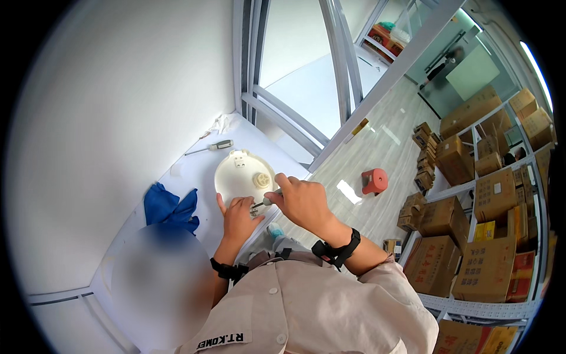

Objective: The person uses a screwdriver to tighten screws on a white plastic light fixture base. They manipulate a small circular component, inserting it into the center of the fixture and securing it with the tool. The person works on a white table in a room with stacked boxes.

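Note:
On the white table lies a cream round plastic cover (230, 177), with a round ribbed knob-like part (262, 180) raised on its right side. My right hand (302, 200) is closed around the grey handle of a screwdriver (269, 200). Its shaft points left toward a small metal piece (254, 211) at the cover's near edge. Beside that piece, my left hand (239, 219) rests on the cover with its fingers stretched out. A second screwdriver (219, 145) with a grey handle lies beyond the cover.
A crumpled blue cloth (171, 206) lies left of the cover, and a white crumpled cloth (223, 124) sits at the table's far corner. A red stool (374, 181) stands on the floor to the right. Shelves with cardboard boxes (486, 268) line the right side. A person (445, 66) is far off.

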A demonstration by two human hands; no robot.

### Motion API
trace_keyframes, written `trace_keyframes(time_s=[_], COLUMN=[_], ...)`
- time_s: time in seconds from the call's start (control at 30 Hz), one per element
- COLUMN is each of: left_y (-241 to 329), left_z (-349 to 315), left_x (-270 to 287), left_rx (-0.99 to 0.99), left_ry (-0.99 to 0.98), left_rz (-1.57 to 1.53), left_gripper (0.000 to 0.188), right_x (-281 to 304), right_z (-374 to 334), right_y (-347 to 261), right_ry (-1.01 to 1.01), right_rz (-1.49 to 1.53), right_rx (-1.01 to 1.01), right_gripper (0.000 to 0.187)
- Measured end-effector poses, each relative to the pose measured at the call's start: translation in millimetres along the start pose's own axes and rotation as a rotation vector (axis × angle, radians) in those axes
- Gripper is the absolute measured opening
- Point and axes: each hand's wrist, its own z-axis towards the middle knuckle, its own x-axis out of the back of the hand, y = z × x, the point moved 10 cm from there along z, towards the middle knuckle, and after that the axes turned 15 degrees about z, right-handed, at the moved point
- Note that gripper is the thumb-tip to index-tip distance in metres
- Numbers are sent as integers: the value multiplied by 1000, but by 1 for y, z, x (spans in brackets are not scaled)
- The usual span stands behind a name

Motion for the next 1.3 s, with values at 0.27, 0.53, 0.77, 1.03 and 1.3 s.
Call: trace_keyframes(time_s=[0.27, 0.53, 0.77, 1.03, 1.3], left_y=[1, 2, 5, -1, -1], left_z=[-1, -2, -3, -5, -5], left_x=[0, -1, 3, 6, 8], left_rx=[4, 8, -15, 27, 46], left_ry=[12, -14, 31, 18, -8], left_rz=[16, 40, 80, 71, 89], left_gripper=[52, 52, 48, 47, 46], right_x=[22, -1, 10, 15, 14], right_z=[-18, -3, -15, -12, -13], right_y=[-25, 7, -10, -14, -18], right_ry=[272, -9, 71, 61, 152], right_rz=[193, -59, 141, 313, 395], right_rx=[496, 43, 338, 380, 387], right_gripper=[39, 34, 31, 28, 31])
